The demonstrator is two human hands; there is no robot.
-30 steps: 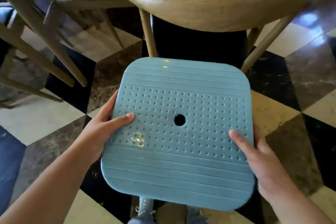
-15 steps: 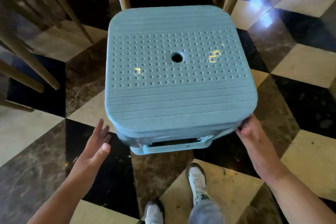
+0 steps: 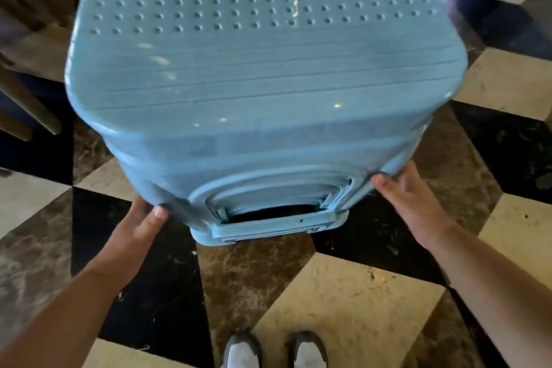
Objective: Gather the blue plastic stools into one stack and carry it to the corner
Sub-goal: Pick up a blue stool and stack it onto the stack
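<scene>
A stack of blue plastic stools (image 3: 263,92) fills the upper middle of the head view, its dotted, ribbed top seat with a round centre hole facing me. Several nested rims and a handle opening show on its near side. My left hand (image 3: 140,224) grips the stack's lower left corner, thumb on the near face. My right hand (image 3: 406,197) grips the lower right corner, fingers curled under the rim. The stack's legs and far side are hidden.
Wooden chair legs (image 3: 27,92) stand at the upper left, close to the stack. The floor (image 3: 343,308) is glossy marble in black, brown and cream diamonds. My two shoes (image 3: 274,349) stand at the bottom edge, just behind the stack.
The top stool went down onto the stack. My left hand, free half a second ago, now grips the stack's lower left corner. The stack fills more of the view.
</scene>
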